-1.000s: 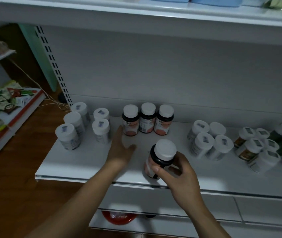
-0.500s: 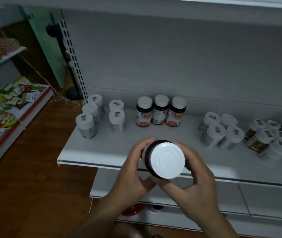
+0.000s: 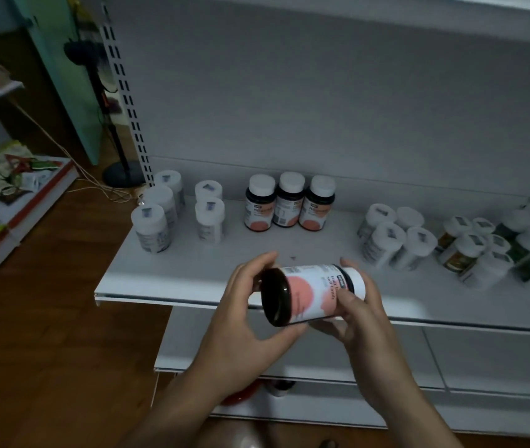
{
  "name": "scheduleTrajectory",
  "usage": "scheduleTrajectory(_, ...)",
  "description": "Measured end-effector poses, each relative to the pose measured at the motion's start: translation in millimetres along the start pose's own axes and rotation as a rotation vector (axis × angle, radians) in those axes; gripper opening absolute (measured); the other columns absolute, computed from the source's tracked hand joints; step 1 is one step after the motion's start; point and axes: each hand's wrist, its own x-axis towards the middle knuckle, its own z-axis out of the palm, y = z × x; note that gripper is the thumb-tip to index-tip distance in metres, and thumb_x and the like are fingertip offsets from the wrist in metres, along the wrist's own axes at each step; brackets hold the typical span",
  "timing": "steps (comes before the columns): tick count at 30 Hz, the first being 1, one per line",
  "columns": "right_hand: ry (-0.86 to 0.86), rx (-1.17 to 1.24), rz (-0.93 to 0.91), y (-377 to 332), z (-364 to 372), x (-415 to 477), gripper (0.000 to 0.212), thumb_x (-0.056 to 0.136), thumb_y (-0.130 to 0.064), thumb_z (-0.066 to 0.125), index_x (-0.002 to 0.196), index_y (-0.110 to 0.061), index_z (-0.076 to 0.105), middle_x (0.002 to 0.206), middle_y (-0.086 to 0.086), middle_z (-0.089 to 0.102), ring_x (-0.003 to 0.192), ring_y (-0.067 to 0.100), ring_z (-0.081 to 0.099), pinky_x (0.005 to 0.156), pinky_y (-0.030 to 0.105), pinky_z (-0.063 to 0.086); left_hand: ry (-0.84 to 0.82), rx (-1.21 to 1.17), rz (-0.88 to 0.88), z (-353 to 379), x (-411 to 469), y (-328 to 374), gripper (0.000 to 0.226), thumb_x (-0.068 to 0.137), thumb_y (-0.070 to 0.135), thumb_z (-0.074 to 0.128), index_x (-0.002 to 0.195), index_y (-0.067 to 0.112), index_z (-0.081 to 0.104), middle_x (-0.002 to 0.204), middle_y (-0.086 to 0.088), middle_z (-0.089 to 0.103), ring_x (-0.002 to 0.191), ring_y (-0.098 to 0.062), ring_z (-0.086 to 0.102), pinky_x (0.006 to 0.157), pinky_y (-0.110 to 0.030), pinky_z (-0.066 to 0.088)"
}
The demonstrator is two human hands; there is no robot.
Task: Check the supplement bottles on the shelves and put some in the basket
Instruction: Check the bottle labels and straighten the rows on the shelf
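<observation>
Gripping the bottle (image 3: 308,294) sideways above the shelf (image 3: 192,273) edge, your left hand (image 3: 244,321) fingers curl around its base, right hand (image 3: 358,313) fingers around its cap end.

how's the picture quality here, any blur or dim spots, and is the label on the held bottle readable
Head view: dim overall, darkest at the left aisle; a brighter patch lies on the shelf front. The bottles at far right are smeared by blur, and wide-angle bending curves the shelf edges. The held bottle, sideways between left hand and right hand, shows a soft label, only partly readable.
</observation>
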Motion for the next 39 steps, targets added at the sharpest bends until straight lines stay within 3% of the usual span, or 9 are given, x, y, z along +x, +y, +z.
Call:
scheduleTrajectory(3, -0.050, 0.131, 0.183, -6.5, 4.2, 1.6, 0.056, 0.083, -0.066, 0.054, 0.120, -0.026, 0.066, 0.121, 0.012, 0.068, 0.097, 0.023, 0.062, 0.066, 0.031, 0.049, -0.021, -0.121, 0.057, 5.7, 7.7, 16.3, 0.079, 0.072, 0.038, 0.081, 0.138, 0.047, 0.038, 0.138, 0.024, 0.047, 0.134, -0.005, 0.044, 0.104, -0.017, 0.039)
scheduleTrajectory(6, -0.170, 0.304, 0.289, -10.3, 9.8, -0.1, 0.047, 0.099, -0.048, 0.033, 0.106, -0.028, 0.075, 0.107, 0.004, 0.073, 0.089, 0.015, 0.060, 0.073, 0.031, 0.041, -0.091, -0.238, 0.095, 21.2, 16.3, 30.0, 0.081, 0.074, 0.028, 0.081, 0.141, 0.044, 0.037, 0.143, 0.019, 0.048, 0.137, -0.012, 0.044, 0.107, -0.022, 0.040)
scheduleTrajectory(11, -0.172, 0.563, 0.319, -8.5, 5.6, 3.5, 0.040, 0.100, -0.032, 0.037, 0.103, -0.020, 0.075, 0.106, 0.008, 0.068, 0.091, 0.017, 0.064, 0.078, 0.032, 0.044, -0.139, -0.246, 0.138, 40.6, 22.5, 35.9, 0.085, 0.074, 0.021, 0.081, 0.142, 0.047, 0.037, 0.147, 0.014, 0.046, 0.138, -0.015, 0.042, 0.108, -0.025, 0.039)
scheduleTrajectory(16, -0.112, 0.437, 0.244, -10.4, -3.2, 6.2, 0.042, 0.102, -0.031, 0.035, 0.096, -0.019, 0.075, 0.091, 0.006, 0.069, 0.084, 0.018, 0.060, 0.066, 0.027, 0.046, -0.112, -0.235, 0.150, 43.9, 21.8, 38.1, 0.084, 0.075, 0.017, 0.081, 0.142, 0.041, 0.037, 0.147, 0.015, 0.047, 0.138, -0.015, 0.043, 0.109, -0.027, 0.039)
scheduleTrajectory(20, 0.135, 0.084, -0.122, -26.5, -15.6, 8.3, 0.041, 0.084, -0.051, 0.055, 0.098, -0.014, 0.066, 0.089, 0.001, 0.070, 0.078, 0.011, 0.065, 0.063, 0.027, 0.051, -0.100, -0.154, 0.176, 31.7, 18.0, 25.1, 0.084, 0.076, 0.015, 0.078, 0.143, 0.030, 0.031, 0.145, 0.012, 0.047, 0.136, -0.017, 0.045, 0.109, -0.039, 0.043)
scheduleTrajectory(24, 0.028, -0.110, -0.326, -37.3, -26.2, 5.9, 0.042, 0.071, -0.044, 0.064, 0.104, -0.019, 0.061, 0.092, -0.011, 0.068, 0.079, 0.004, 0.065, 0.058, 0.020, 0.052, -0.074, -0.103, 0.196, 22.2, 14.1, 14.7, 0.080, 0.076, 0.015, 0.076, 0.139, 0.044, 0.036, 0.142, 0.012, 0.043, 0.133, -0.019, 0.047, 0.100, -0.035, 0.050)
scheduleTrajectory(31, -0.285, -0.264, -0.402, -36.9, -40.6, 5.1, 0.056, 0.076, -0.027, 0.072, 0.127, -0.028, 0.050, 0.133, -0.008, 0.056, 0.118, 0.017, 0.057, 0.087, 0.034, 0.055, -0.117, -0.532, -0.210, 17.0, 9.7, 20.0, 0.064, 0.066, 0.024, 0.077, 0.126, 0.023, 0.054, 0.118, 0.012, 0.066, 0.109, -0.011, 0.064, 0.083, -0.024, 0.054)
scheduleTrajectory(35, -0.167, -0.278, -0.323, -38.3, -37.2, 8.2, 0.046, 0.069, -0.040, 0.073, 0.111, -0.030, 0.058, 0.110, -0.008, 0.067, 0.098, 0.011, 0.066, 0.073, 0.031, 0.057, -0.197, -0.533, -0.339, 19.8, 13.2, 21.0, 0.067, 0.070, 0.044, 0.069, 0.131, 0.025, 0.052, 0.121, 0.010, 0.067, 0.115, -0.013, 0.063, 0.086, -0.024, 0.054)
scheduleTrajectory(39, -0.034, -0.244, -0.201, -33.4, -34.2, 11.9, 0.045, 0.066, -0.056, 0.065, 0.103, -0.032, 0.061, 0.096, -0.009, 0.069, 0.080, 0.005, 0.066, 0.060, 0.026, 0.055, -0.162, -0.466, -0.226, 18.4, 13.6, 20.1, 0.076, 0.074, 0.027, 0.074, 0.141, 0.029, 0.038, 0.137, 0.014, 0.054, 0.128, -0.009, 0.052, 0.094, -0.026, 0.052)
